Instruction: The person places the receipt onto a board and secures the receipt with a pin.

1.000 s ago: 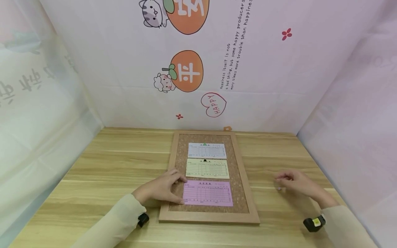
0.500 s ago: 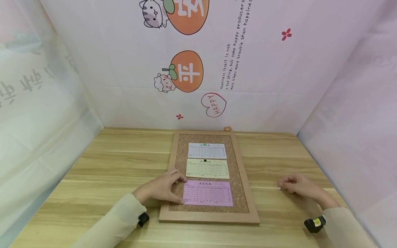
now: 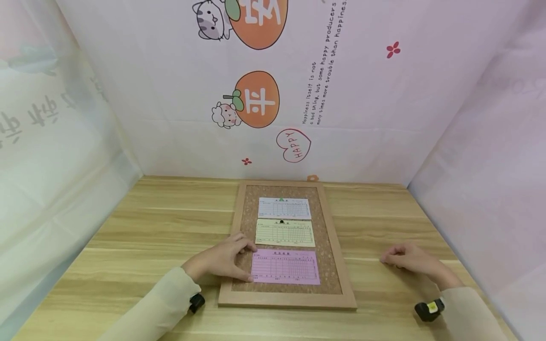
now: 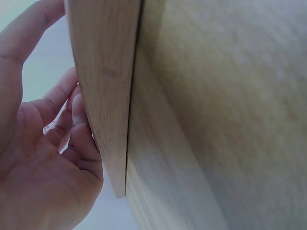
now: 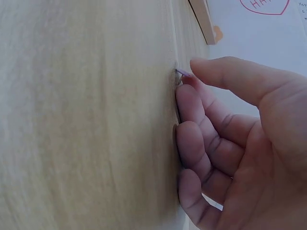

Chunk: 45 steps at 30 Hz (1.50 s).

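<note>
A pink printed slip (image 3: 285, 267) lies on the lower part of a framed cork board (image 3: 287, 299). My left hand (image 3: 222, 258) rests at the slip's left side, thumb at its lower corner and index finger at its upper one. In the left wrist view these fingertips are hidden behind the wooden frame edge (image 4: 103, 72). Right of the board, low over the table, is my right hand (image 3: 411, 262). Its thumb and index finger pinch a small thumbtack (image 5: 182, 73) with a purple head and metal pin, close to the tabletop. The other fingers are curled against the wood.
Above the pink slip, a yellow slip (image 3: 285, 233) carries a black pin (image 3: 281, 221) and a white slip (image 3: 284, 209) a green pin (image 3: 281, 199). The board lies on a wooden table (image 3: 170, 222). Printed cloth (image 3: 354, 151) hangs behind and along both sides.
My right fingertips have come together at the thumbtack, which showed beside them earlier and is now covered in the head view. My left hand, the board and the slips stay in place.
</note>
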Each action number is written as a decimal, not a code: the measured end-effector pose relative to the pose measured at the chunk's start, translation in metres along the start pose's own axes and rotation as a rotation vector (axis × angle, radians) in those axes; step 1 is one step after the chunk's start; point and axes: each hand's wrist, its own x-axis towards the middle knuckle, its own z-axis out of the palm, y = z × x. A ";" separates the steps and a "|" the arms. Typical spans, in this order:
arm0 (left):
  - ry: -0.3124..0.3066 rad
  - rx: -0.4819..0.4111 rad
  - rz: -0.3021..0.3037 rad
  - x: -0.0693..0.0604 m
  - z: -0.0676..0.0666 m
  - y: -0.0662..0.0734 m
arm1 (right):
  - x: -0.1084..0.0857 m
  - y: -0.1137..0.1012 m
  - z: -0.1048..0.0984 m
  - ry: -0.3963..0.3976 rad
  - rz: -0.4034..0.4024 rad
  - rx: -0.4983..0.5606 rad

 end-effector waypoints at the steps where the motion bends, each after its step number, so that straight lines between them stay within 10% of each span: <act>1: 0.001 -0.001 0.002 0.000 0.000 0.000 | 0.000 0.000 0.001 0.002 0.005 -0.002; 45: 0.003 -0.014 0.008 -0.001 -0.001 0.003 | 0.005 -0.017 0.004 -0.060 0.014 0.156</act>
